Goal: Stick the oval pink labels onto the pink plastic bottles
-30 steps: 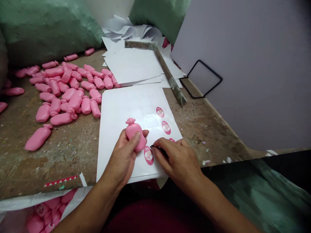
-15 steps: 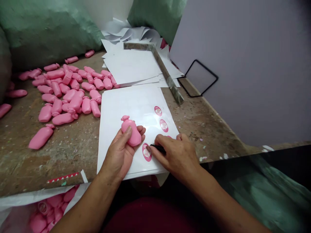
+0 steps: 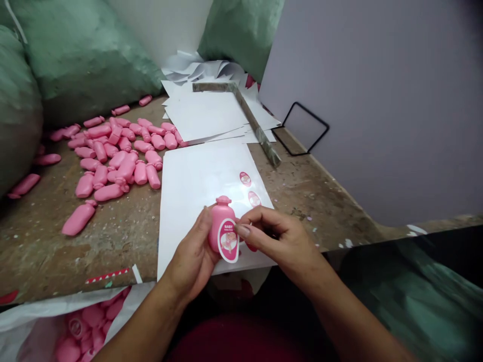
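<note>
My left hand [image 3: 196, 259] is wrapped round a small pink plastic bottle [image 3: 216, 216], held upright over the sticker sheet [image 3: 188, 186]. Against the bottle's front lies an oval pink and white sticker [image 3: 228, 240] printed "BABY". My right hand [image 3: 275, 234] is closed, with thumb and forefinger pinching the sticker's right edge. Whether the sticker is stuck flat all over I cannot tell. Its other fingers are curled, and their inside is hidden. A few more oval stickers [image 3: 254, 198] remain on the sheet's right side, one of them partly behind the right hand.
Many pink bottles [image 3: 126, 166] lie heaped on the worn table [image 3: 124, 239] at left. A plastic bag [image 3: 37, 319] of labelled bottles hangs at the front edge. Behind are loose papers [image 3: 206, 115] under an angled metal bar [image 3: 256, 125], a black wire frame [image 3: 319, 118] and green sacks [image 3: 90, 65].
An oval sticker has left the sheet and is now at the bottle's front, between both hands. The bottle moved right and turned upright. The black tool in my right hand no longer shows.
</note>
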A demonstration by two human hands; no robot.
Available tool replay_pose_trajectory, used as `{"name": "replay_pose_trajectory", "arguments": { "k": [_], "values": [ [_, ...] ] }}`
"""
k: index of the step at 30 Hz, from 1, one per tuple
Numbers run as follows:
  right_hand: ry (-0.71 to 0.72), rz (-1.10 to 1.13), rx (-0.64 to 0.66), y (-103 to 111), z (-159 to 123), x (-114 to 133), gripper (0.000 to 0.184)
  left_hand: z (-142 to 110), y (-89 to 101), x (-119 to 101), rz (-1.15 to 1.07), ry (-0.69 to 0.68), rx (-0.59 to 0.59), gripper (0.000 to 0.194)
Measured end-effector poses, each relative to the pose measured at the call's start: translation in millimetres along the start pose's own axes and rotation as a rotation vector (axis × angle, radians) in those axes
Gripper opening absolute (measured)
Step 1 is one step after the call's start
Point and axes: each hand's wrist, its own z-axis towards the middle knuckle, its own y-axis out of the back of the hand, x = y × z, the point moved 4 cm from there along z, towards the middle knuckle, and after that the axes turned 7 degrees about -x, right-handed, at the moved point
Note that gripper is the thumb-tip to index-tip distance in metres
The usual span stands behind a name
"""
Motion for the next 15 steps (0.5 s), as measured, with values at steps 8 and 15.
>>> {"name": "replay_pose_trajectory", "arguments": {
  "k": [8,15],
  "values": [
    [0.01,0.005,-0.005,-1,-3,-5,0.025,-14,-4.1,3,-0.024,-0.01,0.009,0.053],
    [0.006,0.007,0.005,-4,-4,-7,0.025,-18,-4.5,3,0.015,-0.036,-0.05,0.054]
  ]
}}
